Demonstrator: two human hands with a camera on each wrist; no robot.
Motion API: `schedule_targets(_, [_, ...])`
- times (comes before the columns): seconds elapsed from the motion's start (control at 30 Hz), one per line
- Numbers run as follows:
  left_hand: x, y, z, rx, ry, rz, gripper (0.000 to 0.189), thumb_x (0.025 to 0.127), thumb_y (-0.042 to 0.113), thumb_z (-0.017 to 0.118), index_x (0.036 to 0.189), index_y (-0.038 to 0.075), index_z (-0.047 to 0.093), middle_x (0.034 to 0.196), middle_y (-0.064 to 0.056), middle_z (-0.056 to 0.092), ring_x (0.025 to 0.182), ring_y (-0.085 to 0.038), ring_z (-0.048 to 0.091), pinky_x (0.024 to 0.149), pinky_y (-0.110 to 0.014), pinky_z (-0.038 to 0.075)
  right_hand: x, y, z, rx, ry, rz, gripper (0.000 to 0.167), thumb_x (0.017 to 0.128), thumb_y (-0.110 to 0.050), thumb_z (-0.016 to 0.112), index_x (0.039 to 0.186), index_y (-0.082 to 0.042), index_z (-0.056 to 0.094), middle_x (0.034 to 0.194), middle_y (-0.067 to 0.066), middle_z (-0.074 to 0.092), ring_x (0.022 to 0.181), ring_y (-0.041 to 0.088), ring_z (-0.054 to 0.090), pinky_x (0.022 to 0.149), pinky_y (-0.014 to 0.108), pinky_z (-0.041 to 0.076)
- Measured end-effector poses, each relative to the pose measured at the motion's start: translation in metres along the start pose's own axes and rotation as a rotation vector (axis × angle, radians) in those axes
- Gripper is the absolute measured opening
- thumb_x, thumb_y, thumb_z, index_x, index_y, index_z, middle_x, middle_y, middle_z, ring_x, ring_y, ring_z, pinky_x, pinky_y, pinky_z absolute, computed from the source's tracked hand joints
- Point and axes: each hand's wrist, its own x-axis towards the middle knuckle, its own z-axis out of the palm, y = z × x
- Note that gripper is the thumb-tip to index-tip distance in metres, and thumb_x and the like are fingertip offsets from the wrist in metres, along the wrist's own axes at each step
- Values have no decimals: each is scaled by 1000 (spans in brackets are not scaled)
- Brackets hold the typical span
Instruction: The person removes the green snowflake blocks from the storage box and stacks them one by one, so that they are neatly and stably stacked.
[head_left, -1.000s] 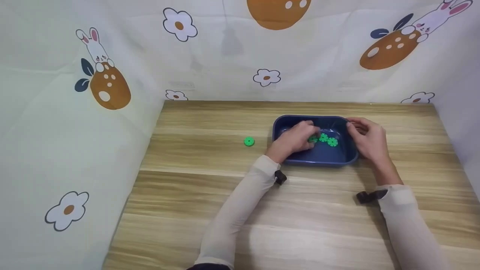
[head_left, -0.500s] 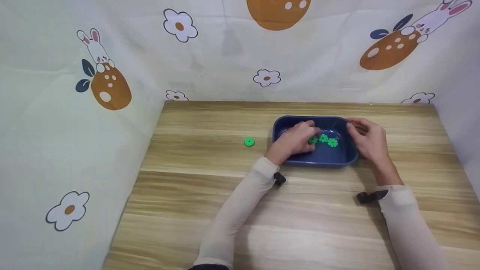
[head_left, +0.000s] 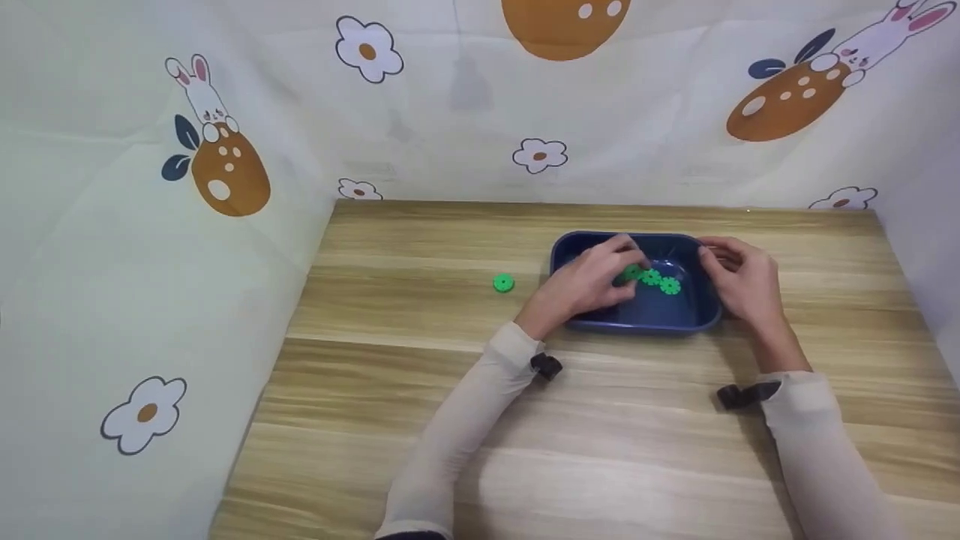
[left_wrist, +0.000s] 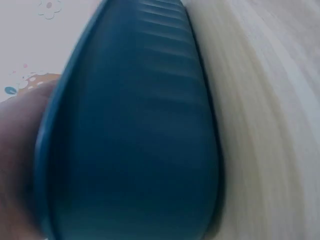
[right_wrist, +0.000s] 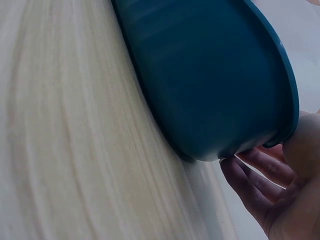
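In the head view, a dark blue plastic bin [head_left: 637, 328] stands on the wooden table. My left hand [head_left: 592, 277] reaches over its left side and pinches a green notched building disc [head_left: 632, 272] between fingers and thumb. Two more green discs [head_left: 670, 286] lie on the bin floor just to the right. My right hand [head_left: 742, 281] grips the bin's right end, thumb at the rim and fingers outside. The right wrist view shows these fingers [right_wrist: 260, 175] against the outer wall of the bin [right_wrist: 210, 80]. In the left wrist view the bin wall [left_wrist: 135, 125] hides the pinched disc.
A green disc [head_left: 503, 283] lies on the table [head_left: 420, 315], left of the bin. A patterned cloth [head_left: 450, 120] with rabbits and flowers rises behind the table and along its left side. Each wrist carries a small black camera [head_left: 547, 366].
My left hand has drawn back slightly, and the disc at its fingertips has shifted up a little from the others. The right hand keeps its grip on the bin. The head view has moved slightly.
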Motion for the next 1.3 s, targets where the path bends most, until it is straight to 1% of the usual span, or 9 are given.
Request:
schedule_targets(0.1, [-7, -3, -4, -39, 68, 35, 29, 102, 17, 71, 130, 13, 72, 134, -5, 65, 113, -14, 66, 97, -20, 55, 0, 0, 0, 1, -4, 4, 34, 106, -28, 69, 128, -3, 78, 118, 23, 78, 94, -15, 66, 88, 2, 52])
schedule_targets(0.2, [-15, -6, -7, -89, 119, 44, 28, 104, 18, 69, 131, 11, 71, 134, -6, 67, 115, -14, 67, 100, -18, 54, 0, 0, -1, 0, -7, 7, 35, 107, -29, 69, 129, -3, 77, 120, 24, 78, 95, -15, 65, 88, 2, 52])
schedule_targets(0.33, [-28, -13, -11, -170, 180, 33, 27, 105, 21, 71, 129, 10, 71, 130, -5, 71, 118, -14, 68, 105, -17, 52, 0, 1, -1, -3, -9, 5, 36, 107, -30, 69, 130, -3, 77, 122, 24, 78, 95, -15, 64, 88, 2, 51])
schedule_targets(0.57, [-51, -25, -22, -248, 272, -3, 22, 105, 18, 73, 125, 9, 74, 126, -4, 73, 121, -13, 69, 109, -18, 52, -1, 2, -3, -12, -13, 26, 38, 108, -33, 67, 131, -4, 76, 125, 23, 77, 97, -16, 63, 89, 1, 50])
schedule_targets(0.67, [-57, -31, -26, -288, 293, -28, 24, 105, 17, 72, 126, 7, 74, 127, -7, 73, 122, -16, 70, 107, -20, 55, -1, 4, -3, -11, 3, 19, 37, 107, -31, 68, 130, -4, 77, 123, 24, 77, 95, -16, 64, 88, 1, 51])
schedule_targets(0.83, [-66, -39, -27, -378, 304, -74, 24, 104, 11, 73, 126, 2, 72, 127, -13, 72, 119, -21, 73, 99, -20, 60, -2, 5, -2, -15, 14, 13, 36, 107, -31, 69, 129, -4, 78, 121, 24, 78, 94, -17, 64, 87, 1, 51])
schedule_targets(0.93, [-72, -42, -27, -393, 325, -88, 24, 103, 10, 73, 125, 1, 72, 125, -13, 73, 116, -20, 74, 98, -22, 61, -2, 4, -2, -13, 3, 18, 38, 107, -33, 68, 130, -4, 77, 122, 23, 78, 95, -16, 64, 88, 1, 51])
schedule_targets(1.13, [-81, -47, -28, -445, 353, -79, 26, 103, 9, 73, 127, -1, 71, 128, -13, 73, 119, -17, 74, 100, -25, 61, -1, 1, -2, -13, 8, 21, 37, 107, -32, 69, 129, -3, 77, 122, 24, 78, 95, -15, 65, 87, 2, 51])
schedule_targets(1.3, [-93, -53, -34, -441, 378, -100, 26, 102, 8, 74, 127, -2, 71, 129, -14, 73, 123, -20, 73, 102, -28, 61, -1, 0, -1, -5, -4, 12, 37, 106, -32, 69, 128, -3, 77, 121, 24, 78, 95, -15, 65, 87, 2, 52])
